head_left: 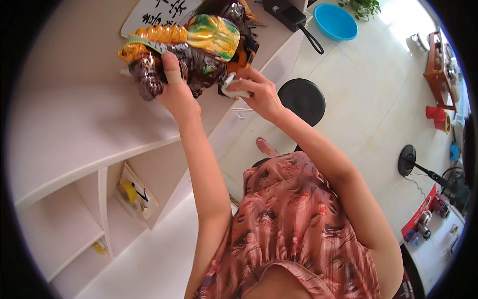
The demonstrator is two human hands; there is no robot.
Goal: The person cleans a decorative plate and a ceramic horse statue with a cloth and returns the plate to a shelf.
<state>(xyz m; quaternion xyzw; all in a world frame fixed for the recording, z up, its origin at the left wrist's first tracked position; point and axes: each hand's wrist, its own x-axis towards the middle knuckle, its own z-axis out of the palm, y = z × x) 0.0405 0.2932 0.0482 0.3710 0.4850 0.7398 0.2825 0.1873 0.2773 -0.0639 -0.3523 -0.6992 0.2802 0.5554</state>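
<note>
A glazed ceramic horse figurine (203, 61), dark brown with an orange mane and a yellow-green saddle, is tilted above the white cabinet top. My left hand (175, 86) grips it around the neck, the thumb, wrapped in a plaster, lying across the front. In my right hand (259, 91) is a bunched white cloth (235, 86), pressed near the figurine's lower right part. An orange-and-black piece (244, 54) shows behind the horse, partly covered by it. Whether the figurine's base touches the cabinet is hidden.
A white plaque with writing (160, 15), another dark glazed figurine (237, 11) and a black strapped case (285, 15) are on the cabinet top (93, 119). Below, open compartments hold a yellow tape roll (127, 191). A round black stool (302, 101) and blue basin (335, 22) stand on the floor.
</note>
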